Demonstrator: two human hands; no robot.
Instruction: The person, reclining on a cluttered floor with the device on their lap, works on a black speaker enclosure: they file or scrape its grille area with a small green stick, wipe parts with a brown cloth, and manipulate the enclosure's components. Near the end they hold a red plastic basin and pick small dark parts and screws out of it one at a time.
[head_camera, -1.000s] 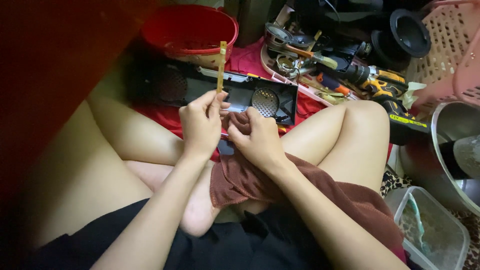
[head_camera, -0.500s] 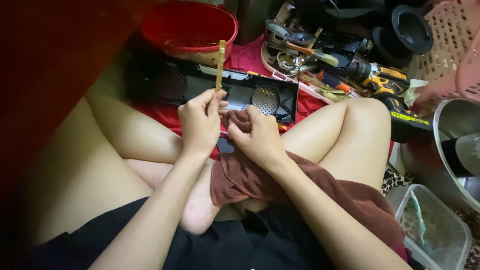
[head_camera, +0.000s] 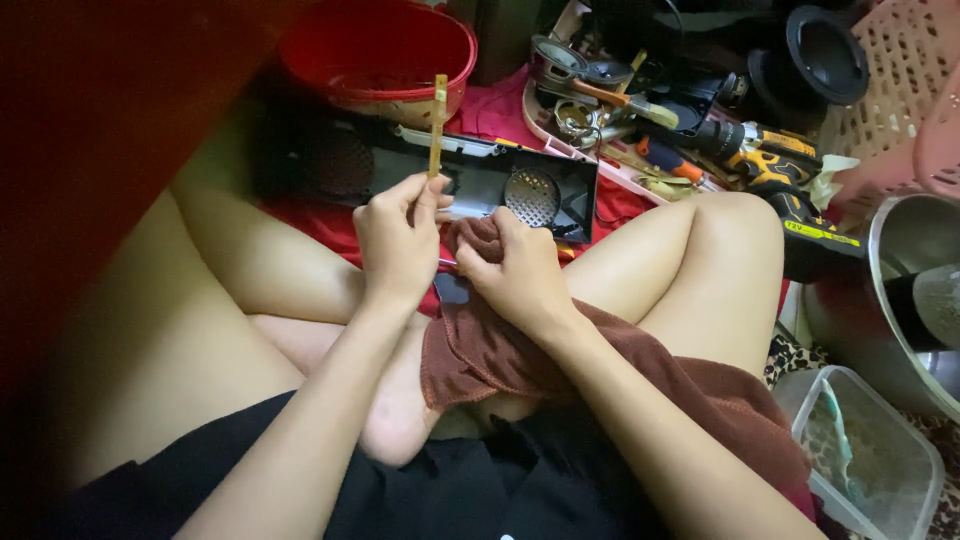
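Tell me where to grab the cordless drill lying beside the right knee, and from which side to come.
Grip the cordless drill by its yellow-and-black handle, the bare stretch between the dark front end and the battery base near the knee. Come from above: it lies on its side among other tools on the tray, and the pink basket seems to crowd its far side, so a sideways approach looks blocked.

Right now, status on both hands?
Left hand pinching thin yellow strip upright. Right hand gripping brown cloth. Black panel just beyond, nothing blocking.
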